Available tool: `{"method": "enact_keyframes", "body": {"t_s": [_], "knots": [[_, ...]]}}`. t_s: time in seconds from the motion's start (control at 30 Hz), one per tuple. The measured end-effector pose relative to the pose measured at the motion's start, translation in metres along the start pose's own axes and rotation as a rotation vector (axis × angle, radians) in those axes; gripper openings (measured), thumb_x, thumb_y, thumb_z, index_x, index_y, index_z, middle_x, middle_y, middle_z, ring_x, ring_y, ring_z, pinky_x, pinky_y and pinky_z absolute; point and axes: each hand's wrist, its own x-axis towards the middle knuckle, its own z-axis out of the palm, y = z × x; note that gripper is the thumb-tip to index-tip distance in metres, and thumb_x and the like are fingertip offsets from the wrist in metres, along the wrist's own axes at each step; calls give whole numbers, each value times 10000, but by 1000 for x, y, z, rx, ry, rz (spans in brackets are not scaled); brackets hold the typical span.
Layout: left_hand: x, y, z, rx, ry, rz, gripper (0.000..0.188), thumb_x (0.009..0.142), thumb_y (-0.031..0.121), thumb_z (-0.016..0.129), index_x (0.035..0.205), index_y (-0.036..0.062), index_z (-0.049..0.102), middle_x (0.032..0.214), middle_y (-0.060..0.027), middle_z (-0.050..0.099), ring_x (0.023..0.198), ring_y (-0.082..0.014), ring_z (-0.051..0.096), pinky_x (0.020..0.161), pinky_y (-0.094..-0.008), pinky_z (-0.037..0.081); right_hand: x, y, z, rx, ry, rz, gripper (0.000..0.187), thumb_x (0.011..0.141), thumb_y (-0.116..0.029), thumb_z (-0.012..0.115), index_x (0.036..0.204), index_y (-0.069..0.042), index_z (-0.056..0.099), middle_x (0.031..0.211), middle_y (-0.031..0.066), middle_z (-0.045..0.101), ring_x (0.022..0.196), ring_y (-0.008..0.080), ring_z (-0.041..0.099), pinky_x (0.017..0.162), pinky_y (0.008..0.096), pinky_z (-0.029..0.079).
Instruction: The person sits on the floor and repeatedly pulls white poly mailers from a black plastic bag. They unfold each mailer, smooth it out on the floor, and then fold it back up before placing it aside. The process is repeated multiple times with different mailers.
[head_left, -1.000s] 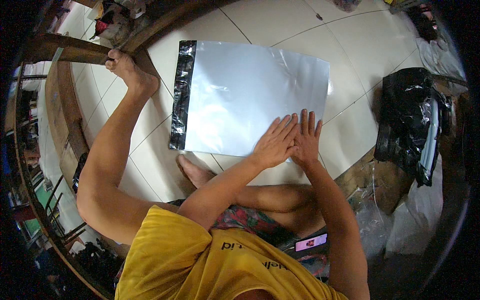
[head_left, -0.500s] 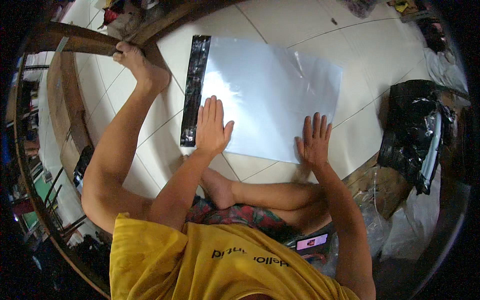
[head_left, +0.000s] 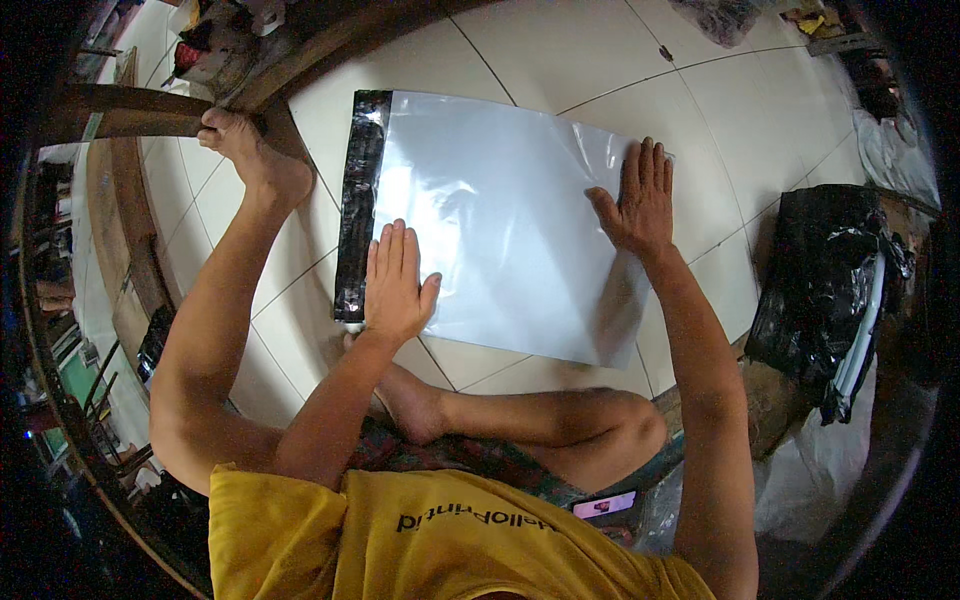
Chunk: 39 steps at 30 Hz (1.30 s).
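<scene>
A large plastic mailing bag (head_left: 500, 240), glossy pale grey with a black strip (head_left: 358, 200) down its left edge, lies flat on the tiled floor in front of me. My left hand (head_left: 398, 285) rests palm down on its lower left part, just beside the black strip, fingers stretched out. On the far right part of the bag lies my right hand (head_left: 642, 200), fingers straight and thumb spread to the left. Neither hand grips anything. Light creases run across the bag's upper right area near the right hand.
A bundle wrapped in black plastic (head_left: 815, 285) stands on the right, with clear plastic sheeting (head_left: 810, 460) below it. A lit phone (head_left: 605, 505) lies by my right side. Curved wooden beams (head_left: 130, 230) run at the left. My bare legs (head_left: 540, 417) flank the bag.
My right hand has slid away from me along the bag's right side, from the near corner to the far one. The left hand stays flat by the black strip. The whole view has shifted slightly.
</scene>
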Motion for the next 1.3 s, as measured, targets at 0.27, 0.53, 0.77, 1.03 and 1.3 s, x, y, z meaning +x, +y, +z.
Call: {"method": "enact_keyframes", "body": {"t_s": [0.27,0.53,0.77,1.03,1.3], "knots": [[156,166,17,-477,85,411,650,872,293,678,1376,-60,468,1509,-270,389,1410,-449,345,1203,-518,233,3,11,9,-8,34,-39,876,945,-593,474,1535,29,296,1593,329,216,1500,482,160,1226,576,77],[195,177,57,-292,89,444,804,977,454,520,1513,-93,276,1584,-266,294,1495,-390,244,1238,-497,160,0,15,15,-40,60,-60,843,915,-521,528,1535,6,308,1598,307,230,1494,482,189,1220,586,118],[195,23,19,76,162,171,804,993,430,509,1517,-114,234,1592,-299,246,1505,-404,213,1250,-473,142,-1,8,9,-37,32,-15,845,975,-604,434,1549,-3,282,1593,315,230,1497,483,170,1220,569,117],[189,7,4,85,127,145,770,1014,397,454,1545,-86,174,1622,-269,191,1527,-367,162,1254,-480,126,-1,4,-4,-75,40,-20,846,959,-558,503,1507,60,319,1560,355,262,1475,517,195,1206,597,143],[190,3,8,114,170,163,754,1017,395,466,1539,-81,201,1608,-277,219,1517,-389,183,1252,-487,123,-90,-40,-2,67,-113,-22,865,925,-568,550,1501,46,353,1581,310,267,1482,479,221,1202,603,158]]}}
